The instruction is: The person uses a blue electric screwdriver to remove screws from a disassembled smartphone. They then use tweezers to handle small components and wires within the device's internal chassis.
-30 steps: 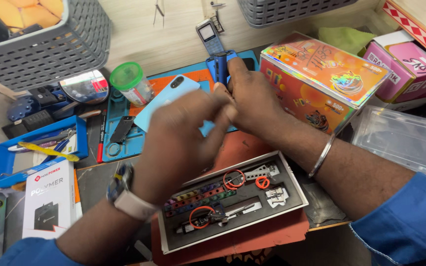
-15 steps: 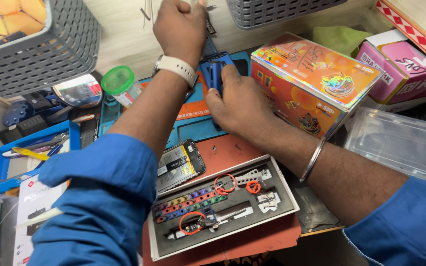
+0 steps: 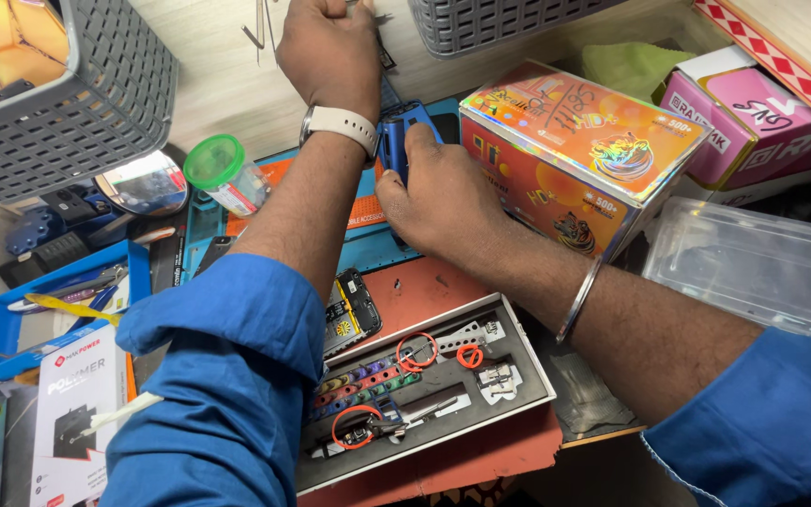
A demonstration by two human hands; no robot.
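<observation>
Left hand: the left hand (image 3: 330, 42) reaches to the far edge of the bench (image 3: 227, 80), fist closed around something small and dark; what it is cannot be told, since the fingers cover it.
Right hand: the right hand (image 3: 438, 192) lies palm down, fingers curled over a blue holder (image 3: 396, 141), pinning it to the mat, seemingly to keep it from sliding.
Blue holder: upright on the blue work mat (image 3: 377, 249), between the two wrists, just beside the orange box (image 3: 574, 150).
Tool tray: an open tray of screwdriver bits (image 3: 424, 394) sits near the body on a red pad (image 3: 443, 460), within easy reach of either hand.
Opened phone: an opened phone (image 3: 354, 314) lies partly hidden under the left sleeve, touching the tray's edge.
Left side: a green-capped jar (image 3: 222, 174) and a round mirror (image 3: 143, 183) stand beside the mat; a grey basket (image 3: 96, 94) sits behind them.
Right side: a clear plastic box (image 3: 753, 268) and a pink box (image 3: 753, 122) are pushed well apart from the working spot.
</observation>
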